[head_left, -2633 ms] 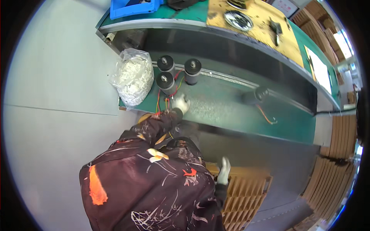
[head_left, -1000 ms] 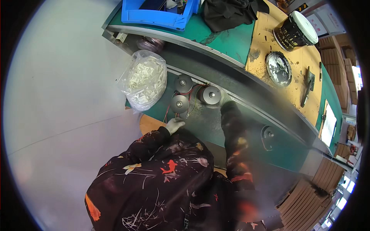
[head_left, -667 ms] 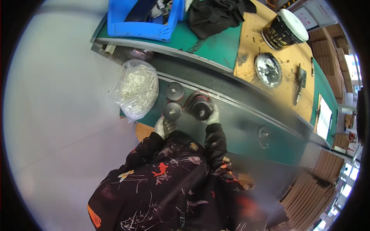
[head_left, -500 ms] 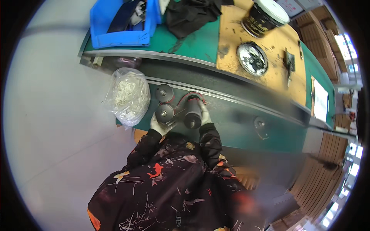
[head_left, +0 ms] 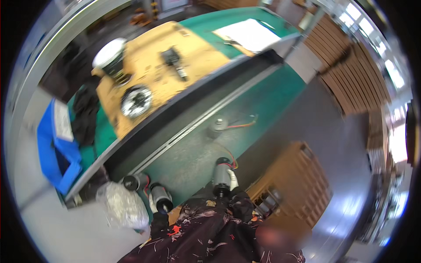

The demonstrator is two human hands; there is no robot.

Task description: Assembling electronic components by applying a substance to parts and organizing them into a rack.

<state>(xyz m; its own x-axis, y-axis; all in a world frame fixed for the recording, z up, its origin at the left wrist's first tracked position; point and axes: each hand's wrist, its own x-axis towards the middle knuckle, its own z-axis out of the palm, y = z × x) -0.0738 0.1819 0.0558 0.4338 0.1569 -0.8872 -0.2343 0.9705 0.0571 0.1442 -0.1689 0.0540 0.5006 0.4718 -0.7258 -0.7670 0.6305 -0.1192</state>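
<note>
A grey cylindrical motor [head_left: 221, 173] with black ends and thin red and yellow wires is in my right hand [head_left: 233, 179], whose white-gloved fingers wrap its side. My left hand [head_left: 152, 204], also gloved and partly hidden, lies closed against a second motor [head_left: 160, 196] at the bench's near left. Just beyond that one is a third motor [head_left: 135, 181], with red wire between the two. Farther along the green bench top [head_left: 184, 164] stands another motor [head_left: 218, 126], blurred, its coloured leads trailing to the right.
A clear bag of white pieces [head_left: 120, 206] sits left of the motors. On the raised shelf are a blue bin [head_left: 51, 149], dark cloth [head_left: 85, 111], a white-lidded bucket [head_left: 109, 61], a black-smeared dish [head_left: 136, 101], a brush [head_left: 173, 59] and papers [head_left: 247, 36]. A brown crate [head_left: 296, 182] stands at right.
My view has swung to the right, so the bench now runs diagonally and the brown crate shows. Both hands remain at their motors; the right-hand motor is farther from the left-hand pair.
</note>
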